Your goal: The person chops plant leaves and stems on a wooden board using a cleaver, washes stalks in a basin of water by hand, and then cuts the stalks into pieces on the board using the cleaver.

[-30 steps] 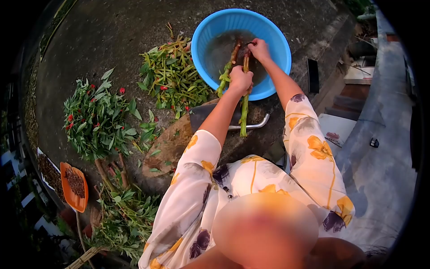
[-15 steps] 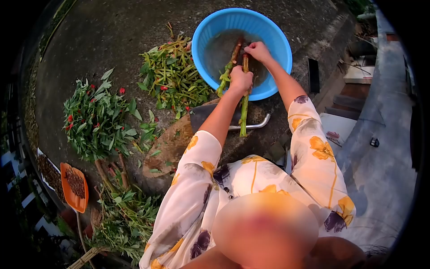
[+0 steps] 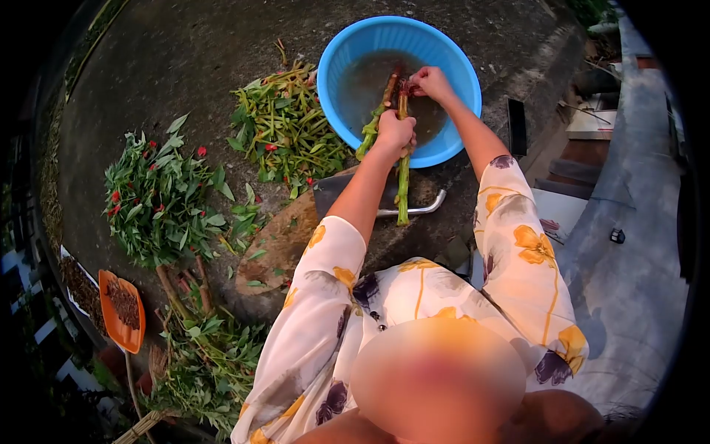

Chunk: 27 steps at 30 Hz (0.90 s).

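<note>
A blue basin [image 3: 473, 81] holds murky water. My left hand [image 3: 397, 133] is closed round a thick green stalk [image 3: 403, 185], whose reddish-brown upper end leans over the water. Beside it a second stalk [image 3: 371, 129] lies against the basin's near rim, its brown end over the water. My right hand [image 3: 430, 83] has its fingers pinched together at the root end of the held stalk; the fingertips seem to touch its reddish tip, and anything finer between them is too small to name.
A wide blade [image 3: 336, 191] with a metal handle [image 3: 421, 207] lies on a wooden board [image 3: 277, 248] below the basin. Cut stems [image 3: 288, 129] are heaped left of it, with leafy bundles [image 3: 159, 196] farther left. An orange scoop [image 3: 122, 311] stands lower left, a dark flat object [image 3: 516, 127] at right.
My right hand has moved a little at the root end, away and back. The held stalk has shifted slightly; my left hand keeps its grip.
</note>
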{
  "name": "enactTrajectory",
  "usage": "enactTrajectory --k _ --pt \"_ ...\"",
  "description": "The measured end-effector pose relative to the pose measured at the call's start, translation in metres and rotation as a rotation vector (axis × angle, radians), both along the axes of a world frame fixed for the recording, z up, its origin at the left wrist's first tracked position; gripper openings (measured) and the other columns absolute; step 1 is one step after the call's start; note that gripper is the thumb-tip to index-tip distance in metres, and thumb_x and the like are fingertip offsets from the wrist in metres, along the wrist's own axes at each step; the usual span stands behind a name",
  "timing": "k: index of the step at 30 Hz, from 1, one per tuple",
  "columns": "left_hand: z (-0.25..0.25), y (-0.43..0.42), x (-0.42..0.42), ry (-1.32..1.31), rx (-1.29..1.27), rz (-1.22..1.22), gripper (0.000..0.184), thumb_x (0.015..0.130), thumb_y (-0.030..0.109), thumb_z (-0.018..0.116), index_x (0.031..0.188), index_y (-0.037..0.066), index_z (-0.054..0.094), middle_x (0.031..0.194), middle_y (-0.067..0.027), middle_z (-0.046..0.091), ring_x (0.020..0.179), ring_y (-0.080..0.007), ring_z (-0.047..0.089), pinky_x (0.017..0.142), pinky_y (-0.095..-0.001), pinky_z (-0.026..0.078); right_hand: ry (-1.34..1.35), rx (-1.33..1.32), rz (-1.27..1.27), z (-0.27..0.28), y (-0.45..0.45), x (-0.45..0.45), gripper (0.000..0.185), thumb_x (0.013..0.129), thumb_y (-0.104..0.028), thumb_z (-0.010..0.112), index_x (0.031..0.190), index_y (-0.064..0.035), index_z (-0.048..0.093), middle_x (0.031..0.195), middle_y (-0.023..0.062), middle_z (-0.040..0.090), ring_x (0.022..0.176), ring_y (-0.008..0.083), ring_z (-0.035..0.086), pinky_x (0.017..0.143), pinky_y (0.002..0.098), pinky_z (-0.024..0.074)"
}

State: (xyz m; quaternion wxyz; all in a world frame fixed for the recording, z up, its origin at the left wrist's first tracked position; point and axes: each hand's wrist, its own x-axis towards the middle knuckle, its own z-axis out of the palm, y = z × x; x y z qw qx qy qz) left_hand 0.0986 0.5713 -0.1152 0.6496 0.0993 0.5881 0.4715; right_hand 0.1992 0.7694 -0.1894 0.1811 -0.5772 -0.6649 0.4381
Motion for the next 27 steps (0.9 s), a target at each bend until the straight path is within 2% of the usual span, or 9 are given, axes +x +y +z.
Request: enactTrajectory --k 2,4,5,10,13,15,19,21,27 --pt "0.002 0.001 0.001 0.018 0.002 0.0 0.019 0.093 0.008 0.061 0.108 0.001 0.052 0.067 -0.0089 0.054 0.048 -0.0189 0.053 0.041 -0.0369 0.041 -0.028 0.079 -0.194 0.003 0.0 -0.003 0.027 0.086 -0.025 0.068 0.096 -0.0007 0.072 0.079 0.0089 0.073 0.073 0.0237 0.071 0.069 0.0407 0.0559" --pt "0.002 -0.002 0.002 0.039 -0.001 -0.005 0.017 0.093 0.008 0.061 0.107 0.002 0.052 0.067 -0.0092 0.055 0.049 -0.0189 0.053 0.041 -0.0369 0.041 -0.028 -0.094 0.049 0.001 -0.014 -0.009 0.025 0.089 -0.023 0.067 0.105 -0.0043 0.069 0.092 0.0031 0.072 0.076 0.0117 0.068 0.054 0.0274 0.0504" --pt "0.0 -0.001 0.001 0.03 -0.01 -0.004 0.018 0.093 0.007 0.061 0.107 0.001 0.052 0.068 -0.0091 0.055 0.049 -0.0189 0.053 0.041 -0.037 0.042 -0.014 -0.37 -0.019 0.033 -0.029 -0.018 0.024 0.088 -0.023 0.067 0.106 -0.0067 0.069 0.094 0.0023 0.071 0.08 0.0105 0.066 0.058 0.0257 0.0502" --pt "0.004 -0.001 0.0 -0.002 0.001 -0.031 0.02 0.092 0.007 0.062 0.109 0.001 0.052 0.068 -0.0086 0.055 0.048 -0.0188 0.053 0.041 -0.0371 0.042 0.191 -0.492 0.086 0.008 -0.016 -0.003 0.023 0.086 -0.023 0.07 0.102 -0.0066 0.07 0.092 0.0008 0.071 0.079 0.0138 0.069 0.062 0.0293 0.0529" --pt "0.004 -0.003 0.0 0.011 0.01 -0.068 0.023 0.091 0.007 0.063 0.11 0.0 0.052 0.066 -0.0081 0.054 0.048 -0.0187 0.052 0.041 -0.0369 0.042 0.15 -0.317 0.162 0.009 -0.02 -0.001 0.023 0.083 -0.023 0.073 0.093 -0.0027 0.07 0.085 0.0038 0.071 0.077 0.0163 0.07 0.065 0.0318 0.0556" --pt "0.002 -0.003 0.002 0.105 0.036 -0.048 0.025 0.091 0.008 0.064 0.111 0.0 0.052 0.064 -0.0076 0.054 0.047 -0.0186 0.052 0.04 -0.0363 0.041 -0.267 0.184 0.289 0.025 -0.027 -0.008 0.028 0.078 -0.025 0.075 0.08 0.0016 0.068 0.076 0.0149 0.071 0.071 0.0249 0.071 0.067 0.0402 0.0565" --pt "0.005 -0.002 0.003 0.164 0.046 -0.034 0.024 0.093 0.012 0.062 0.112 0.001 0.053 0.07 -0.0086 0.056 0.048 -0.0187 0.052 0.04 -0.0366 0.041 -0.253 0.335 0.279 0.03 -0.027 -0.008 0.029 0.074 -0.024 0.077 0.076 0.0026 0.066 0.072 0.02 0.068 0.071 0.0288 0.07 0.072 0.0436 0.0555" --pt "0.011 -0.003 -0.001 0.041 0.016 -0.023 0.024 0.096 0.018 0.057 0.114 0.002 0.053 0.078 -0.0089 0.058 0.05 -0.0195 0.053 0.04 -0.038 0.041 -0.21 0.032 0.169 0.012 -0.01 0.002 0.025 0.084 -0.023 0.073 0.083 0.0003 0.067 0.078 0.0102 0.07 0.077 0.0175 0.069 0.072 0.0294 0.058" --pt "0.011 -0.001 -0.006 -0.042 -0.045 -0.054 0.022 0.098 0.021 0.053 0.112 0.004 0.053 0.081 -0.009 0.057 0.052 -0.0208 0.054 0.039 -0.0404 0.041 0.187 -0.506 0.045 0.042 -0.022 0.007 0.013 0.09 -0.015 0.062 0.092 -0.0023 0.064 0.097 0.0084 0.068 0.092 0.0197 0.068 0.084 0.0312 0.0579"
